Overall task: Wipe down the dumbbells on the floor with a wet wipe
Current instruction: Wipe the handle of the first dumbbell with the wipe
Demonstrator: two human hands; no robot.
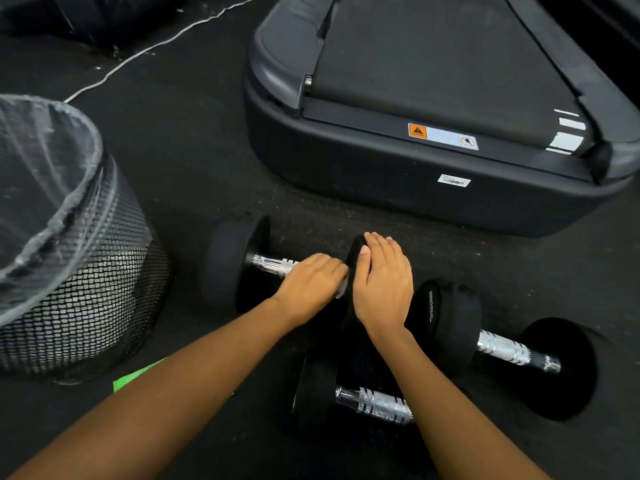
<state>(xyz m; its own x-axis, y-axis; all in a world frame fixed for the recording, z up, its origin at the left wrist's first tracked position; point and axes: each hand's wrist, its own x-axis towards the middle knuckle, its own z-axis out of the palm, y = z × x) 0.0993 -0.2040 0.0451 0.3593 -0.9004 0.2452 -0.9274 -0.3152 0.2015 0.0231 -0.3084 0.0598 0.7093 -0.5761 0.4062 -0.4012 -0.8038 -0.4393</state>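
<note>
1. Open room: the black speckled rubber floor [194, 168] lies bare in a band between the mesh wastebasket [104, 299] at the left and the treadmill [433, 188] at the far right. The treadmill's rounded rear edge runs just beyond the far dumbbell [239, 261].
2. Dumbbell layout: the far dumbbell lies left to right. The right dumbbell [512, 351] lies near its right head, angled toward the near right. The near dumbbell [374, 405] lies below both, partly hidden by the right forearm.
3. Left hand [311, 282]: fingers curled down over the far dumbbell's handle, gripping the wet wipe [342, 289]. Only a white sliver of the wipe shows, at the handle's right end against the head.
4. Right hand [381, 282]: laid over the far dumbbell's right head, fingers together and nearly straight across its rim, thumb on its left face.
5. Materials: the dumbbell heads are matte black round discs; the handles are bright metal with knurled bands.
6. The wastebasket is black wire mesh, round, lined with a clear crinkled plastic bag.
7. The treadmill has a smooth dark grey plastic shell, a matte belt and a warning label.
8. A thin white cable [156, 46] crosses the far floor. A bright green flat item [138, 375] shows beside the left forearm.
</note>
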